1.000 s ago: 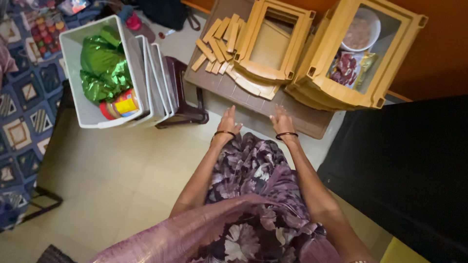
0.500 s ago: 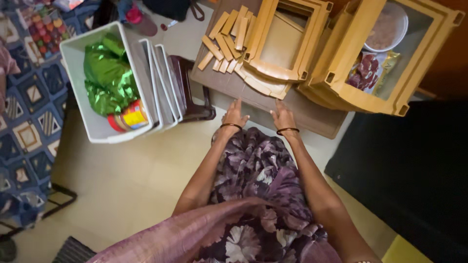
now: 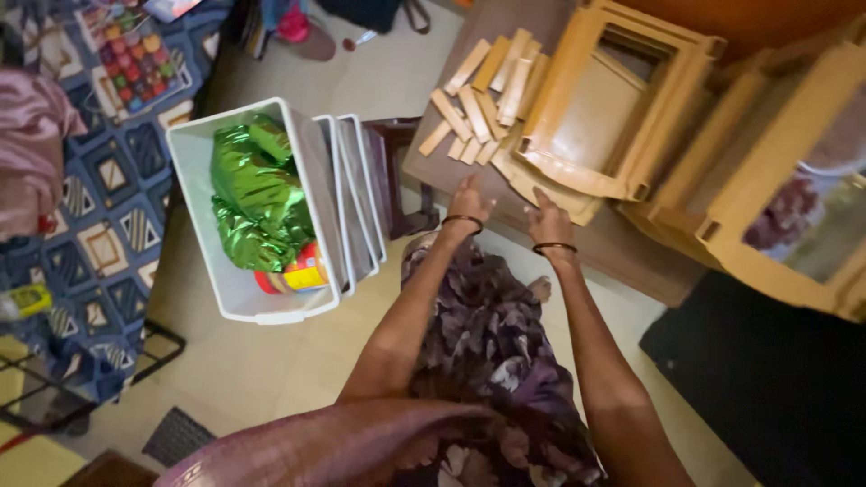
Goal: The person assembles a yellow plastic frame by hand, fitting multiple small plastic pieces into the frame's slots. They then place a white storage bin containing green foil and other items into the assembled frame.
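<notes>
Head view, looking down. We see both hands stretched forward over the near edge of a low brown worktop (image 3: 622,252). The left hand (image 3: 469,198) and the right hand (image 3: 547,215) are open, fingers loosely spread, gripping nothing; each wrist carries 1 thin dark bangle. Both fingertips lie at or just short of the lower rim of a tan plastic rectangular drawer frame (image 3: 600,117), which rests tilted on the worktop; contact cannot be settled from this angle. Just left of the frame lies a loose fan of short tan plastic slats (image 3: 483,95). To the right stands a larger tan plastic drawer cabinet (image 3: 776,189), blurred, with dishes faintly visible inside.

On the floor to the left, well apart from the hands, stands a white plastic rectangular bin (image 3: 194,167) holding crumpled green foil (image 3: 253,189) and a red and yellow jar (image 3: 293,273).

To take the frame well, in our judgement, the 2 hands should close on its lower rim at matched points, 1 toward each corner, and lift it level, clear of the slats beside it.
</notes>
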